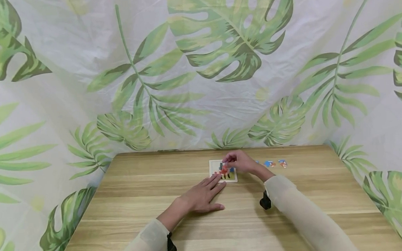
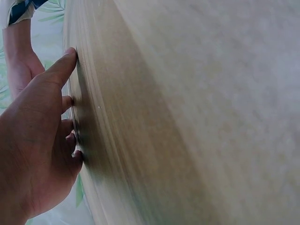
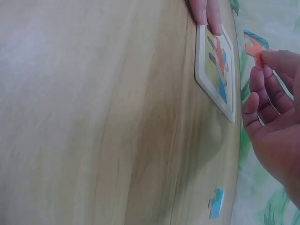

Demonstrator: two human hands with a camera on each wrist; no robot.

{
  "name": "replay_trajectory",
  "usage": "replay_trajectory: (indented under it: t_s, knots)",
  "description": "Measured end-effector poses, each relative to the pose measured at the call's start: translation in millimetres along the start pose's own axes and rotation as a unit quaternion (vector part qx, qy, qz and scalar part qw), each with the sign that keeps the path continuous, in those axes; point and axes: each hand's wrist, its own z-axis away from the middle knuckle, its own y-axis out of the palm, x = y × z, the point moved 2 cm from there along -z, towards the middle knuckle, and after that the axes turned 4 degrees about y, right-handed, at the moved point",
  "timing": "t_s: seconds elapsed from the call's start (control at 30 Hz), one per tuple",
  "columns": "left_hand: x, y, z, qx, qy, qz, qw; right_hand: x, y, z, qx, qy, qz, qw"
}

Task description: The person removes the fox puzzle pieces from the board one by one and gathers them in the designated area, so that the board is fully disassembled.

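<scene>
A small white-framed jigsaw puzzle board [image 1: 234,179] lies on the wooden table, partly filled with a colourful picture. My left hand [image 1: 201,195] lies flat with spread fingers, its fingertips on the board's lower left edge. Over the board, my right hand [image 1: 241,161] pinches an orange and teal puzzle piece [image 3: 255,47] between thumb and fingers. In the right wrist view this piece is held above the board [image 3: 201,65], tilted. My left hand [image 2: 42,136] hides part of its own fingertips in the left wrist view.
To the right of the board, several loose puzzle pieces [image 1: 269,163] lie in a row; one blue piece [image 3: 216,203] shows in the right wrist view. The wooden table [image 1: 130,202] ends at a leaf-patterned curtain [image 1: 187,104] behind it.
</scene>
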Motion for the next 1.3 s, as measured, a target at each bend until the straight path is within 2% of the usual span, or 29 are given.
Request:
replay_trajectory:
  t_s: [0.27,0.63,0.97,1.3]
  knots:
    - [0.0,0.1,-1.4,-0.003,-0.001,0.001,1.0000,-2.8,-13.1,15.5,-0.004,-0.013,-0.002,0.9999]
    - [-0.2,0.6,-1.6,0.002,-0.002,0.011,0.9999,-12.7,-30.8,37.4,-0.010,0.025,0.017,0.9995]
    - [0.2,1.5,-1.6,-0.006,0.001,0.006,1.0000,-20.0,-46.2,56.4,-0.011,0.022,0.007,0.9997]
    - [-0.7,1.7,-1.3,-0.008,-0.001,0.004,1.0000,-38.8,-58.5,70.3,-0.016,0.034,0.030,0.9988]
